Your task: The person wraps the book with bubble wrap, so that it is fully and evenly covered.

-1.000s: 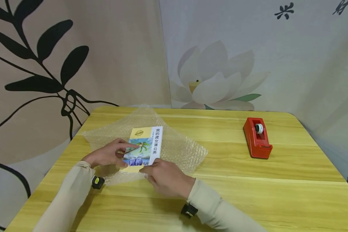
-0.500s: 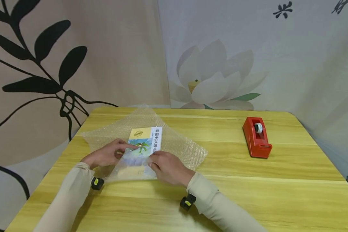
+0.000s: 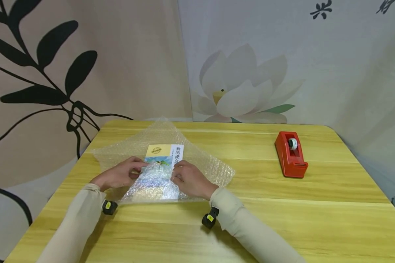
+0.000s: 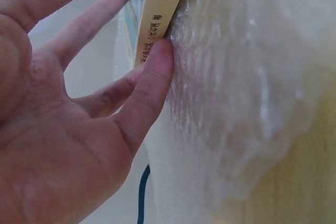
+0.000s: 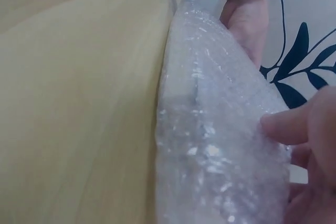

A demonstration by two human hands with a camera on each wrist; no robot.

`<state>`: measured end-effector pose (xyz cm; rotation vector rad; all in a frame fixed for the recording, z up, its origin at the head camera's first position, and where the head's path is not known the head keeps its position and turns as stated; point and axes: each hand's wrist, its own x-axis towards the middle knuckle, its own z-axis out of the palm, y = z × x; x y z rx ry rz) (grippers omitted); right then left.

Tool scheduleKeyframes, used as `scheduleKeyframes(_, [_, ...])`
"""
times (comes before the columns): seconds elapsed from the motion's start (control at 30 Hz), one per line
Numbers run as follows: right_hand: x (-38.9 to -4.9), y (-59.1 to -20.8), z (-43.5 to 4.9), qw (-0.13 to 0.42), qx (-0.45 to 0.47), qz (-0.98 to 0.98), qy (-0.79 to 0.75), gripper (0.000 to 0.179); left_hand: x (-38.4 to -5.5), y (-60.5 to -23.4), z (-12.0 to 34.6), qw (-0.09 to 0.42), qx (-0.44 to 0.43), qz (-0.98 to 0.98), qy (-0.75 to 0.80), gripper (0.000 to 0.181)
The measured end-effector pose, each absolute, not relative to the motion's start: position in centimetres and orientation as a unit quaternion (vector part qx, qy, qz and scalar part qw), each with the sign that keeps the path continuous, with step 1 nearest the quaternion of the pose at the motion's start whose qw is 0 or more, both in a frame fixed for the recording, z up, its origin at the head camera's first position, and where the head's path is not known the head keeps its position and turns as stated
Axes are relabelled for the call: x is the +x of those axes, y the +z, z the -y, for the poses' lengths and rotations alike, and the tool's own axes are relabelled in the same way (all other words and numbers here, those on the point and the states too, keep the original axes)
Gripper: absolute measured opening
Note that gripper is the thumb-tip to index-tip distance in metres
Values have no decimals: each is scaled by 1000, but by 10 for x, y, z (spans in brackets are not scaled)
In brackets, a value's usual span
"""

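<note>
A book [image 3: 159, 150] with a yellow, blue and white cover lies on a sheet of bubble wrap [image 3: 214, 168] spread over the table. The near part of the wrap is folded up across the book's lower half. My left hand [image 3: 123, 173] rests at the book's left side, fingertips over the cover. In the left wrist view, the thumb [image 4: 152, 72] touches the book's edge [image 4: 152, 24] and the other fingers are fairly straight. My right hand [image 3: 192, 180] pinches the folded flap between thumb and fingers near the book's right side. In the right wrist view, the bubble wrap [image 5: 210, 124] hides the book.
A red tape dispenser [image 3: 291, 155] with a small roll of tape stands on the right side of the wooden table [image 3: 332, 226]. Behind the table hangs a backdrop [image 3: 145, 65] printed with leaves and a flower.
The right hand has brought the near part of the bubble wrap up and away from the body, over the book's lower half. The left hand stays at the book's left side.
</note>
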<state>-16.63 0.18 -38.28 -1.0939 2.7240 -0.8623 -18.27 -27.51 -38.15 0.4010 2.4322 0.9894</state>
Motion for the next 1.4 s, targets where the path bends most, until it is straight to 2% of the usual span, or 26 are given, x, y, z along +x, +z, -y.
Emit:
scheduleKeyframes(0.2, [-169,-386,0,65,-323,-895,-302,27,-182,-384,277,228,173,-892,351,68])
scheduleKeyframes(0.37, [-171,-392,5,53,-309,-900,-303,32,-183,-385,278,195,202,-909,309,42])
scheduleKeyframes(0.47, [-172,-396,7,44,-306,-902,-302,36,-183,-384,278,193,193,-912,307,35])
scheduleKeyframes(0.67, [-172,-400,10,32,-300,-904,-302,38,-181,-380,274,209,159,-913,313,42])
scheduleKeyframes(0.87, [-172,-401,13,31,-284,-910,-299,41,-181,-380,270,200,156,-913,318,54])
scheduleKeyframes(1.17, [-169,-398,18,24,-277,-921,-273,39,-180,-381,263,179,158,-927,289,54])
scheduleKeyframes(1.27, [-167,-396,18,20,-275,-925,-261,33,-180,-380,261,178,151,-930,285,51])
scheduleKeyframes(1.4, [-165,-392,18,20,-255,-933,-252,8,-180,-380,258,181,147,-931,281,49])
